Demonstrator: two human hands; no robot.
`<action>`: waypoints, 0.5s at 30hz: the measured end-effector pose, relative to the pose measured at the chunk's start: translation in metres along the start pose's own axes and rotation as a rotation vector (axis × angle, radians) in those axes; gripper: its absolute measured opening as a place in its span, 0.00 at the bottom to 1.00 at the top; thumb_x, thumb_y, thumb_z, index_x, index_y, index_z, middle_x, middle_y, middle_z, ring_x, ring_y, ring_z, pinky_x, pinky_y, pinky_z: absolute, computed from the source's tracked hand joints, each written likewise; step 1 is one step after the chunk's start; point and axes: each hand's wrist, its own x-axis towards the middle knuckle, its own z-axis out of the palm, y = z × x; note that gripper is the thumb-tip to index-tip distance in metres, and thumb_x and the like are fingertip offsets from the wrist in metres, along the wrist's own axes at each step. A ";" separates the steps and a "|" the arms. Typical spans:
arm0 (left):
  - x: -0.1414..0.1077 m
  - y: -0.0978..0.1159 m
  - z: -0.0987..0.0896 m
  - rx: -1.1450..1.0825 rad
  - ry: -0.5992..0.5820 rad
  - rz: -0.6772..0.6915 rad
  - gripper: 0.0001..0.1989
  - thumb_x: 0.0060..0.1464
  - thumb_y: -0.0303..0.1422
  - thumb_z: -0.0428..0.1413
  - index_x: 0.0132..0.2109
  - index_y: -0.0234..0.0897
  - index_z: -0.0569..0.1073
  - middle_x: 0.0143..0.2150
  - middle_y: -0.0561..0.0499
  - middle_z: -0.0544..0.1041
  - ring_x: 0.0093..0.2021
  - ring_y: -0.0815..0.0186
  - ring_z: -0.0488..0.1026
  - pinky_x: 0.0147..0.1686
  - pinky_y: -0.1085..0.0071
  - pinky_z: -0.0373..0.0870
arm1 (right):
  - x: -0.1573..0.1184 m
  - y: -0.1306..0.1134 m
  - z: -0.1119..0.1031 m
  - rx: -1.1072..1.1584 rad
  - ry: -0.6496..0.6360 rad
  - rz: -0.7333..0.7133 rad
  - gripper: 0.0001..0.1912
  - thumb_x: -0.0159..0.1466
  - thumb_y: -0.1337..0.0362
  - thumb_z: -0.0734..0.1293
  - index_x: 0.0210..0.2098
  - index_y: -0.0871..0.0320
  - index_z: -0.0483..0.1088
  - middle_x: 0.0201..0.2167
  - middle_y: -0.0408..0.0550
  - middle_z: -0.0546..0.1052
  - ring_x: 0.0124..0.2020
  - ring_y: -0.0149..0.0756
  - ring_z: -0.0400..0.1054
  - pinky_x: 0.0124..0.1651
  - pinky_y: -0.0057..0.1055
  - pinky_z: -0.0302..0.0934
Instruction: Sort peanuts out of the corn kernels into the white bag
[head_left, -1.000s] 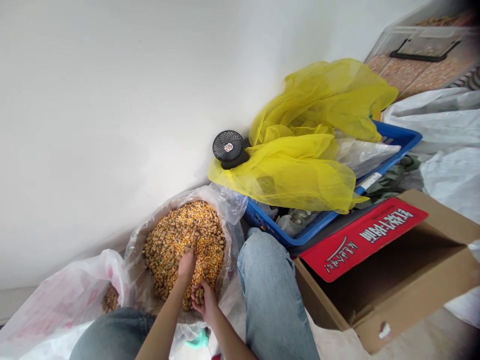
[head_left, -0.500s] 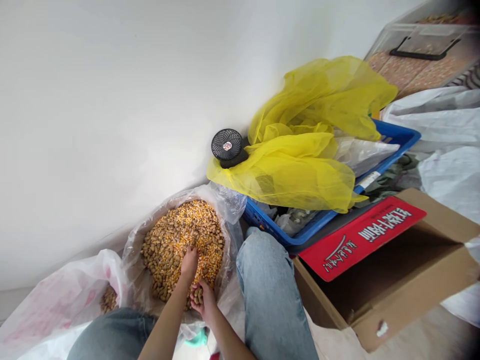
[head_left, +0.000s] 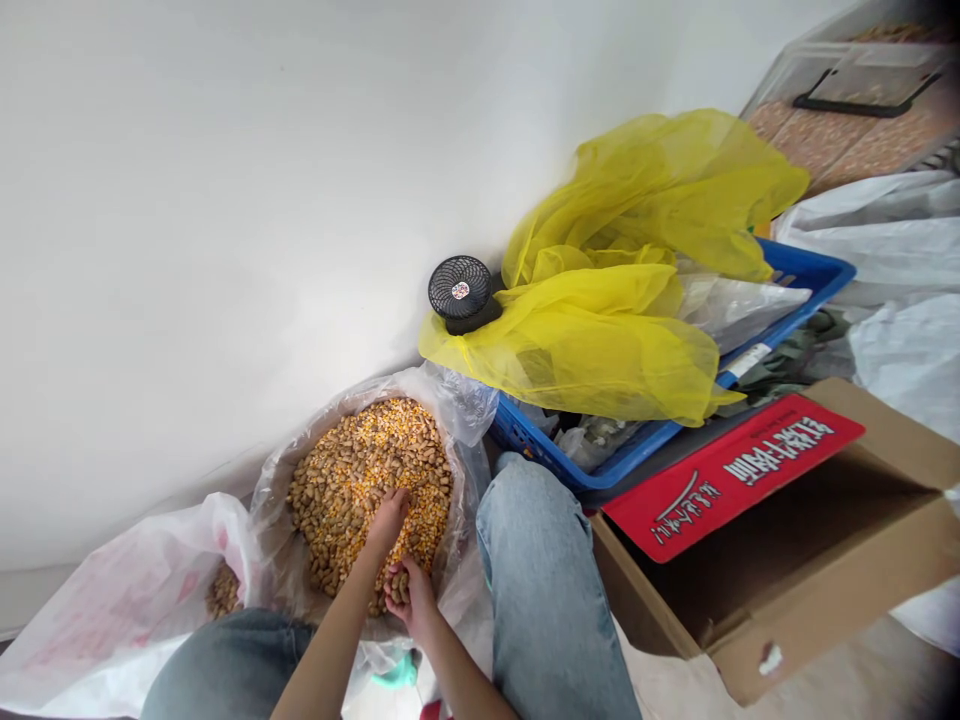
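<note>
A clear plastic bag point(head_left: 274, 500) stands open between my knees, filled with peanuts in shells point(head_left: 322, 500) and yellow corn kernels point(head_left: 397, 425). My left hand point(head_left: 388, 517) reaches down onto the mix near the middle; its fingertips are pressed together at the surface, and what they hold is too small to make out. Closer to me, at the bag's near right side, my right hand point(head_left: 411, 592) is cupped with its fingers curled round several peanuts in shells.
A blue basket point(head_left: 615, 470) with yellow mesh cloth point(head_left: 600, 340) and a small black fan point(head_left: 460, 290) lies beyond my right knee. An open cardboard box point(head_left: 810, 590) is at right, a white sack point(head_left: 135, 600) at left, a clear bin point(head_left: 862, 120) at far right.
My left hand has moved a little to the right over the mix. My right hand stays cupped round the peanuts. The whole view has shifted slightly.
</note>
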 end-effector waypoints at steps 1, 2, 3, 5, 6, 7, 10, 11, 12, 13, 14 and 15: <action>0.002 0.001 0.002 -0.120 0.020 -0.032 0.08 0.45 0.24 0.49 0.33 0.37 0.70 0.37 0.50 0.71 0.42 0.68 0.66 0.46 0.70 0.60 | 0.001 0.000 0.000 0.001 -0.002 0.005 0.12 0.55 0.61 0.59 0.19 0.60 0.62 0.14 0.38 0.66 0.15 0.24 0.60 0.21 0.23 0.54; 0.004 0.003 0.005 -0.242 0.049 -0.072 0.06 0.44 0.25 0.50 0.31 0.37 0.70 0.34 0.51 0.71 0.39 0.68 0.67 0.44 0.70 0.61 | 0.001 0.000 0.000 0.004 -0.006 0.010 0.11 0.55 0.61 0.59 0.19 0.60 0.62 0.14 0.38 0.66 0.15 0.24 0.60 0.21 0.23 0.53; 0.006 0.005 0.006 -0.371 0.083 -0.111 0.05 0.44 0.27 0.50 0.30 0.36 0.69 0.32 0.51 0.71 0.37 0.68 0.68 0.41 0.70 0.63 | 0.002 0.000 -0.001 0.008 -0.010 0.012 0.11 0.55 0.61 0.59 0.19 0.60 0.62 0.14 0.38 0.66 0.15 0.24 0.60 0.21 0.23 0.53; 0.010 0.009 0.007 -0.563 0.139 -0.163 0.06 0.45 0.31 0.48 0.29 0.36 0.68 0.29 0.51 0.70 0.32 0.69 0.68 0.36 0.70 0.65 | 0.003 0.001 -0.002 0.009 -0.027 0.006 0.11 0.54 0.61 0.60 0.19 0.59 0.61 0.14 0.38 0.66 0.15 0.24 0.59 0.21 0.23 0.53; 0.011 0.010 0.006 -0.597 0.151 -0.164 0.07 0.46 0.33 0.46 0.29 0.36 0.67 0.29 0.51 0.70 0.30 0.69 0.68 0.34 0.71 0.65 | 0.004 0.001 -0.002 0.006 -0.034 0.000 0.11 0.54 0.60 0.60 0.19 0.59 0.61 0.15 0.38 0.66 0.15 0.24 0.59 0.21 0.23 0.53; 0.012 0.011 0.004 -0.640 0.164 -0.166 0.08 0.46 0.34 0.45 0.28 0.36 0.66 0.28 0.51 0.69 0.29 0.70 0.67 0.32 0.71 0.65 | 0.004 0.002 -0.003 0.002 -0.037 -0.005 0.11 0.53 0.60 0.61 0.19 0.59 0.62 0.15 0.38 0.66 0.15 0.24 0.60 0.21 0.23 0.53; 0.011 0.012 -0.005 -0.753 0.173 -0.180 0.11 0.48 0.37 0.42 0.24 0.37 0.62 0.23 0.52 0.67 0.25 0.71 0.66 0.28 0.72 0.65 | 0.007 0.003 -0.004 -0.007 -0.024 -0.008 0.11 0.53 0.59 0.61 0.19 0.59 0.62 0.15 0.39 0.67 0.16 0.24 0.60 0.21 0.23 0.53; 0.011 0.011 -0.007 -0.739 0.167 -0.199 0.14 0.49 0.39 0.40 0.23 0.37 0.61 0.21 0.52 0.65 0.23 0.71 0.65 0.26 0.73 0.64 | 0.008 0.003 -0.004 -0.007 -0.022 -0.006 0.11 0.53 0.60 0.61 0.19 0.59 0.62 0.15 0.38 0.67 0.16 0.24 0.60 0.21 0.23 0.53; 0.010 0.010 -0.010 -0.656 0.159 -0.219 0.17 0.51 0.40 0.37 0.22 0.38 0.60 0.19 0.53 0.64 0.22 0.70 0.64 0.24 0.73 0.62 | 0.008 0.003 -0.004 -0.007 -0.021 -0.004 0.11 0.53 0.60 0.60 0.19 0.59 0.62 0.15 0.38 0.67 0.15 0.24 0.60 0.22 0.23 0.54; 0.009 0.010 -0.011 -0.520 0.148 -0.235 0.19 0.52 0.42 0.34 0.22 0.38 0.60 0.17 0.54 0.62 0.20 0.70 0.64 0.22 0.73 0.61 | 0.009 0.003 -0.004 -0.009 -0.021 -0.003 0.11 0.53 0.60 0.60 0.19 0.59 0.62 0.15 0.38 0.66 0.15 0.24 0.60 0.22 0.24 0.54; 0.008 0.009 -0.011 -0.367 0.137 -0.244 0.21 0.53 0.44 0.34 0.22 0.38 0.60 0.17 0.54 0.62 0.21 0.69 0.64 0.22 0.73 0.60 | 0.009 0.003 -0.004 -0.011 -0.021 -0.004 0.11 0.54 0.61 0.59 0.19 0.60 0.62 0.15 0.38 0.66 0.15 0.24 0.60 0.22 0.24 0.54; 0.008 0.008 -0.010 -0.201 0.124 -0.236 0.21 0.53 0.45 0.35 0.22 0.37 0.62 0.17 0.53 0.63 0.22 0.68 0.65 0.23 0.73 0.59 | 0.009 0.003 -0.004 -0.014 -0.018 -0.006 0.11 0.54 0.61 0.58 0.19 0.60 0.62 0.15 0.38 0.66 0.15 0.24 0.60 0.23 0.24 0.55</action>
